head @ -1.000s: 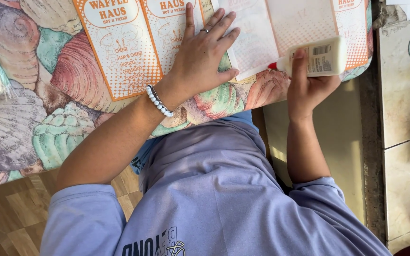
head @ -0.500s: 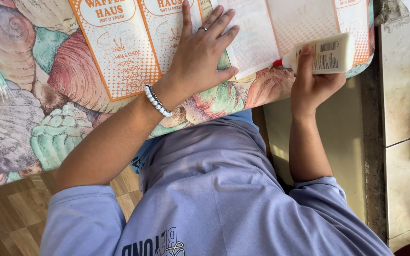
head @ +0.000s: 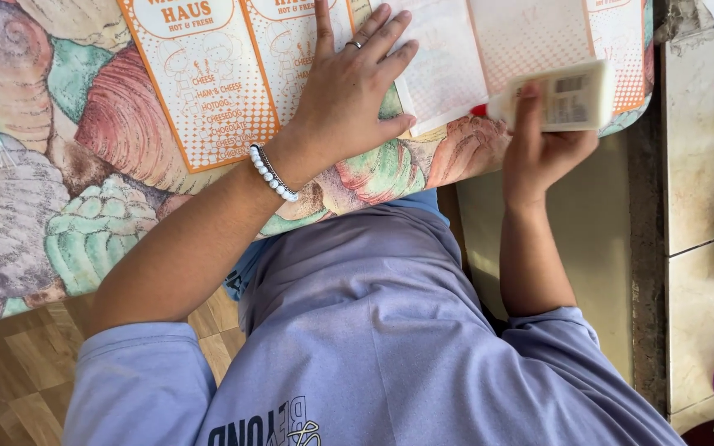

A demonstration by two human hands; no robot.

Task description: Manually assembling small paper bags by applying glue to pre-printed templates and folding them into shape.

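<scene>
**Glue bottle at the edge of a printed sheet**

Sheet (head: 473, 58) first: I see a wide printed paper, white with orange borders and fields of orange dots, divided into upright panels, lying flat on the desk (head: 51, 165), whose cover shows large seashells in pink, green and grey. The sheet runs across the top of the view and its lower edge sits near the desk's front rim.

My left hand (head: 349, 99) lies palm down on the sheet, fingers spread and straight, pressing the paper flat near the middle panels. A ring shows on one finger, and a white beaded bracelet (head: 273, 172) circles the wrist.

My right hand (head: 543, 144) is closed around a pale glue bottle (head: 564, 97) with a printed label, thumb laid along its side. The bottle is tipped sideways, and its red tip (head: 479, 109) points left, at or just beside the sheet's lower edge; I cannot tell whether it touches the paper.

Below the hands I see a lilac T-shirt (head: 373, 330), wooden floor to the left and pale stone tiles (head: 700, 198) to the right.
</scene>
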